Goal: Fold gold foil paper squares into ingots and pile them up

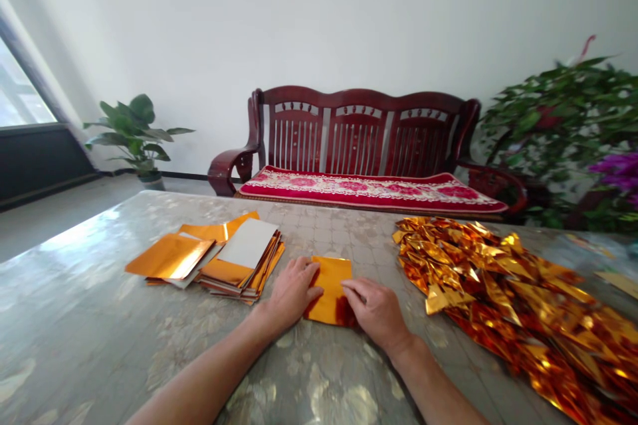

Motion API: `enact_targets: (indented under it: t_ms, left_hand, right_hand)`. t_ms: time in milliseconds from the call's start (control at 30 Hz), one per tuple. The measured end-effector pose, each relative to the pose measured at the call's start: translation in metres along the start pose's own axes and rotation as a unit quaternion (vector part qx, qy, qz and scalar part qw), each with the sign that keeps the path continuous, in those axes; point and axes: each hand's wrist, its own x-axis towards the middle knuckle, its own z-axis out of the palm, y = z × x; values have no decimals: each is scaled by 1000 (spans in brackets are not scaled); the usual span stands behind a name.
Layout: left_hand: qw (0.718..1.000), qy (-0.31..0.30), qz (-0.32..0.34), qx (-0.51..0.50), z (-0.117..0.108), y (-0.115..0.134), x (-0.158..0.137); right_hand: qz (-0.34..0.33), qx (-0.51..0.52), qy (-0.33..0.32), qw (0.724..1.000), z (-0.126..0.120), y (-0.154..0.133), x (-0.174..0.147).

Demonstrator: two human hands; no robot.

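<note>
A sheet of shiny gold foil paper point(329, 285) lies on the table in front of me, between my hands. My left hand point(295, 287) is on its left edge, fingers bent and thumb on the foil, holding it. At the right edge, my right hand point(376, 309) has thumb and forefinger pinched together on the paper; the other fingers are curled in. Left of my hands are a stack of foil sheets point(226, 271) with a pale backing side uppermost and more gold sheets point(172, 255) fanned out beside it.
A large heap of folded gold foil pieces point(498, 292) covers the table's right side, with clear plastic point(588, 249) behind. The patterned tabletop point(149, 345) reaches toward a dark red wooden bench point(359, 133). Potted plants stand left point(132, 129) and right point(553, 113).
</note>
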Motion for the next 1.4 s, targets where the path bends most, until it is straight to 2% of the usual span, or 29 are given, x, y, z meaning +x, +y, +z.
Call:
enact_targets:
  t_ms: [100, 267, 367, 500, 567, 633, 700, 833, 900, 967, 1033, 1100, 1167, 1233, 1300, 1400]
  left_hand:
    - [999, -22, -4, -45, -2, 3, -3]
    - [998, -28, -13, -63, -1, 6, -7]
    - [994, -1, -1, -112, 7, 4, -7]
    - [980, 58, 24, -190, 19, 1, -6]
    - [972, 108, 25, -209, 21, 0, -5]
    - [963, 171, 24, -208, 21, 0, -4]
    - [951, 235, 44, -198, 18, 0, -5]
    - [914, 327, 160, -180, 10, -1, -8]
    - [891, 362, 209, -177, 7, -1, -9]
    - [879, 382, 228, -172, 8, -2, -10]
    - [891, 359, 229, -158, 10, -4, -10]
    - [921, 294, 220, -126, 13, -7, -9]
    - [953, 216, 195, -83, 16, -9, -8]
    - [974, 157, 159, -46, 16, -10, -7]
    - [983, 123, 135, -25, 14, -10, -7]
    - [985, 69, 153, -36, 11, -7, -7]
  right_hand:
    - [62, -60, 31, 996, 1, 6, 3]
    - [118, -93, 18, 989, 1, 9, 8]
    - [143, -69, 19, 987, 2, 10, 10]
    - [171, 27, 44, 984, 5, 14, 10]
    - [138, 58, 106, 983, 4, 14, 10]
    - [64, 48, 182, 980, 1, 11, 8]
    - [-29, 21, 226, 973, -4, 7, 6]
    - [-191, 4, 215, 958, -17, -3, 2]
    - [-222, -11, 223, 949, -21, -6, 1]
    - [-232, -30, 227, 945, -21, -7, 1]
    - [-226, -39, 209, 951, -18, -5, 1]
    - [-189, -39, 170, 966, -13, 0, 2]
    - [-121, -39, 119, 985, -9, 4, 2]
    - [-44, -52, 61, 996, -6, 7, 2]
    - [14, -76, 16, 997, -5, 9, 2]
    - [44, -110, -13, 993, -5, 8, 3]
